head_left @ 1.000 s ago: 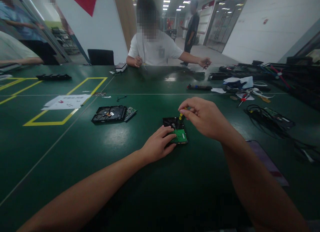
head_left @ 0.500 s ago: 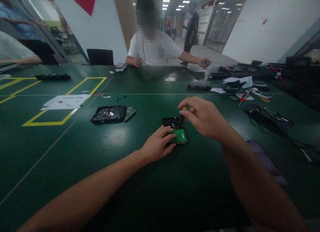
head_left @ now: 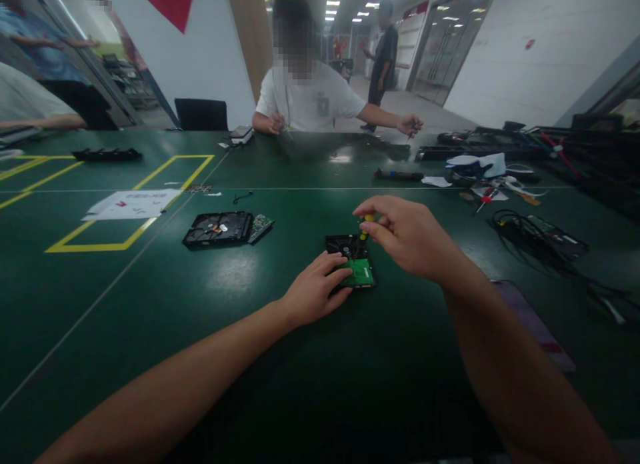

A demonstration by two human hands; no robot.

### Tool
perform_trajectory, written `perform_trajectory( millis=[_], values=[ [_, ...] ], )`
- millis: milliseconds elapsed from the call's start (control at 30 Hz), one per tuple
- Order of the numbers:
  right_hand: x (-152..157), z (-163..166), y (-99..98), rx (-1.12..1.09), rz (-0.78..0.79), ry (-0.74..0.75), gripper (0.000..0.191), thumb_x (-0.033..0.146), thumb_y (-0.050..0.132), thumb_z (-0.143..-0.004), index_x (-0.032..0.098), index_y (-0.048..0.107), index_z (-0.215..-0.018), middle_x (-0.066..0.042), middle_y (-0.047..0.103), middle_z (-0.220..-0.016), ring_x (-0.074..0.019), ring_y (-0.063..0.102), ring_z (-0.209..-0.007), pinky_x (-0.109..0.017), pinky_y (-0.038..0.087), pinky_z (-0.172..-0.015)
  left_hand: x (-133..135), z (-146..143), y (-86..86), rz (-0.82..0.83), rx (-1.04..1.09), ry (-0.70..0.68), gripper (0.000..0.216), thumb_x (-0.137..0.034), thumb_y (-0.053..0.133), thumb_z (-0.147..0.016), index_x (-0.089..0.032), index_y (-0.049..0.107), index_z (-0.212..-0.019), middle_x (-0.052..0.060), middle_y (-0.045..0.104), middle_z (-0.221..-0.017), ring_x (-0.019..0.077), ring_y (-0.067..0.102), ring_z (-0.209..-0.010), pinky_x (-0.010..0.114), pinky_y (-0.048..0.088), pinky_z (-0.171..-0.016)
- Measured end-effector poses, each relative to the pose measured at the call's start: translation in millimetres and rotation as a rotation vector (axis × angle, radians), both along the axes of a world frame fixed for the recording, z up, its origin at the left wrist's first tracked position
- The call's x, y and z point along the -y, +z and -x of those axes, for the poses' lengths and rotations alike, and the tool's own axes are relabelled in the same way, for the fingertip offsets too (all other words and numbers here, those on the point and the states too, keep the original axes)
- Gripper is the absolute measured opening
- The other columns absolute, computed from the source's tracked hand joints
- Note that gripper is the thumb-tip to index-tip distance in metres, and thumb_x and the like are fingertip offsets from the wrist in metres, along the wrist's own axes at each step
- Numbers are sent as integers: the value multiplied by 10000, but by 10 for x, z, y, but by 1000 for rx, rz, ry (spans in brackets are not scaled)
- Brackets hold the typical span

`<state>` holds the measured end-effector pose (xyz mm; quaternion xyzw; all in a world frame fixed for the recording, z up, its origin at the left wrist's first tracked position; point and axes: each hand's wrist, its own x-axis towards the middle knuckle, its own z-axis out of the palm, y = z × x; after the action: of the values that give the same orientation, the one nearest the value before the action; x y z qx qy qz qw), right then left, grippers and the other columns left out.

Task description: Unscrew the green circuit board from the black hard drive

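A hard drive (head_left: 347, 249) with a green circuit board (head_left: 361, 272) lies on the table in front of me. My left hand (head_left: 320, 287) grips its left side, fingers over the board and thumb along the near edge. Above the drive's far right part, my right hand (head_left: 400, 237) pinches a screwdriver (head_left: 365, 232) with a yellow and dark handle. The screwdriver stands nearly upright, tip down toward the drive; I cannot make out exactly where the tip touches.
Left lie a larger opened hard drive (head_left: 219, 229) and a loose circuit board (head_left: 261, 227). Right are a phone (head_left: 533, 324), cables (head_left: 520, 234) and a red-handled screwdriver (head_left: 485, 199). A dark cylindrical tool (head_left: 399, 175) lies farther back. A person (head_left: 310, 97) sits opposite.
The screwdriver's handle has turned in my right fingers and shows more yellow. My right hand has shifted very slightly; my left hand and the hard drive stay in place.
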<state>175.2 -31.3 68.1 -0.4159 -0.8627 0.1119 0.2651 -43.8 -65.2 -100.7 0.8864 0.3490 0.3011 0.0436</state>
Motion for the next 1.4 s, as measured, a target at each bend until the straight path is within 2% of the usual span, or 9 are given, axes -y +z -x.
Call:
perform_trajectory(
  millis=[100,233,333,633,933,1067,1200,1400],
  values=[
    [10,6,-5,1,10,-44,193,207,612,-952,206,714,-1116,-61,754,-975,-217,645,-824,-345,448,-751,-1,3,0,-4,5,-7,369,-335,641,-1016,-205,634,-1361,149,619,-1427,336,567,-1416,625,437,-1230],
    [16,18,-3,-1,-14,-40,117,249,620,-960,207,724,-994,-66,731,-965,-215,632,-823,-350,441,-765,4,1,18,-8,11,-6,356,-324,641,-1016,-204,639,-1351,153,623,-1422,332,576,-1405,618,445,-1227],
    [16,20,0,-5,-17,-7,133,296,626,-984,219,723,-935,-51,715,-940,-201,611,-810,-341,425,-767,8,-8,29,-8,14,-5,355,-318,638,-1019,-190,637,-1350,161,625,-1416,332,579,-1401,615,441,-1230],
    [2,33,-10,-31,-28,20,385,400,540,-1061,204,636,-744,-9,621,-741,-161,550,-719,-318,343,-700,-10,1,-14,-20,3,-6,364,-342,629,-1027,-184,637,-1356,162,627,-1414,334,581,-1397,608,437,-1234],
    [6,37,1,-23,-10,-18,236,244,534,-996,197,718,-856,-55,745,-898,-193,646,-823,-319,407,-749,-7,2,-13,-12,12,-7,365,-327,650,-1010,-192,639,-1349,162,634,-1415,340,583,-1398,615,435,-1234],
    [5,28,-14,-25,-8,-39,169,269,587,-985,199,713,-896,-50,756,-902,-187,640,-780,-318,419,-732,-7,-2,-18,-18,15,-5,359,-329,637,-1022,-194,633,-1355,160,628,-1426,332,584,-1397,617,438,-1231],
    [-17,10,-56,-47,2,-67,142,280,653,-965,194,713,-1060,-58,770,-967,-187,642,-769,-324,432,-725,-4,-5,-4,-24,16,-9,355,-323,636,-1023,-189,633,-1351,164,630,-1422,335,586,-1394,629,442,-1223],
    [-24,-14,-44,-5,-39,-43,105,286,676,-954,203,740,-949,-56,754,-948,-195,643,-799,-334,441,-752,4,-8,19,-11,24,-8,355,-314,635,-1021,-204,635,-1358,154,621,-1431,333,582,-1399,637,445,-1218]
  ],
)
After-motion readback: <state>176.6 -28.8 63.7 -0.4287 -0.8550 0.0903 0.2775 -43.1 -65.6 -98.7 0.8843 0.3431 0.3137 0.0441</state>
